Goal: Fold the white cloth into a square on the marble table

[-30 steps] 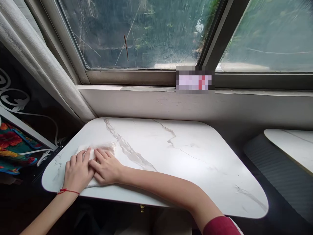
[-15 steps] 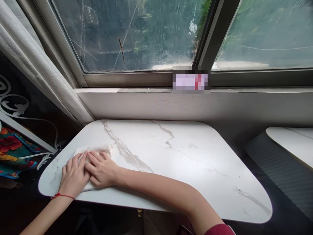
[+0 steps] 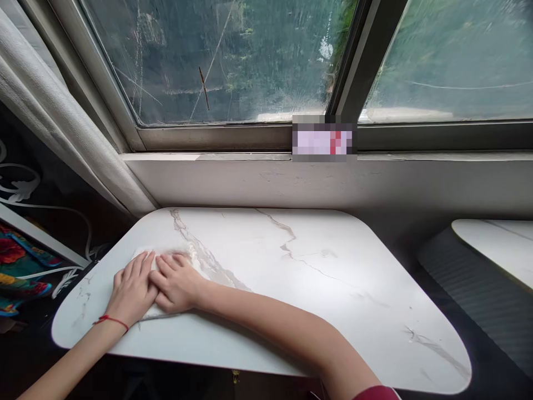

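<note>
A white cloth [image 3: 188,256] lies flat on the left part of a white marble-look table [image 3: 316,278]. My left hand [image 3: 132,289], with a red thread at the wrist, lies flat on the cloth, fingers stretched out. My right hand [image 3: 177,283] presses flat on the cloth right beside it, fingers extended and touching the left hand. Most of the cloth is hidden under both hands.
A window [image 3: 233,61] with a dirty pane and a grey sill [image 3: 375,158] runs behind the table. A pale curtain [image 3: 62,116] hangs at the left. A second white tabletop [image 3: 499,250] sits at the right. Colourful fabric [image 3: 16,266] and white cords lie at far left.
Both hands stay flat on the cloth and have slid slightly away from the near table edge; the view has shifted a little.
</note>
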A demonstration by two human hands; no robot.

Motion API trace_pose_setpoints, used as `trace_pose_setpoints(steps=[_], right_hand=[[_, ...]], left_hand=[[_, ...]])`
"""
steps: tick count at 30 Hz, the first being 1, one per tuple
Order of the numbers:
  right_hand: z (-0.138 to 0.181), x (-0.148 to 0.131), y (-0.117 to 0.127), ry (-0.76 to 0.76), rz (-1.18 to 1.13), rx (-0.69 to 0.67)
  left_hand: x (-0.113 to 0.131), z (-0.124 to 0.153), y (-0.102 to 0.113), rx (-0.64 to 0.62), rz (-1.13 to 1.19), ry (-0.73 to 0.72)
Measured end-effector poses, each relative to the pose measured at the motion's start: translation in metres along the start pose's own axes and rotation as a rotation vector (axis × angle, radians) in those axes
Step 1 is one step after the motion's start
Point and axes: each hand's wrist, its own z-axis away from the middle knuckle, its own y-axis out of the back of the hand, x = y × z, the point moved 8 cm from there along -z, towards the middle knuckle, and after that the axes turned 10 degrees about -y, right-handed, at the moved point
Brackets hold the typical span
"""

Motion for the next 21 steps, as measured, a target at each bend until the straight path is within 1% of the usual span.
trace_pose_setpoints(steps=[7, 11, 14, 18, 21], right_hand=[[-0.012, 0.067, -0.002, -0.105, -0.010, -0.011], [-0.016, 0.111, 0.003, -0.213, 0.030, -0.020], [-0.014, 0.142, 0.010, -0.284, 0.053, -0.020], [-0.008, 0.172, 0.020, -0.320, 0.051, -0.082], [-0.007, 0.178, 0.029, -0.359, 0.051, -0.167]], left_hand=[[0.017, -0.075, -0.025, -0.077, 0.012, -0.066], [0.035, -0.122, -0.040, -0.076, 0.046, -0.129], [0.051, -0.152, -0.051, -0.090, 0.076, -0.190], [0.070, -0.176, -0.058, -0.099, 0.104, -0.243], [0.078, -0.180, -0.058, -0.104, 0.107, -0.273]])
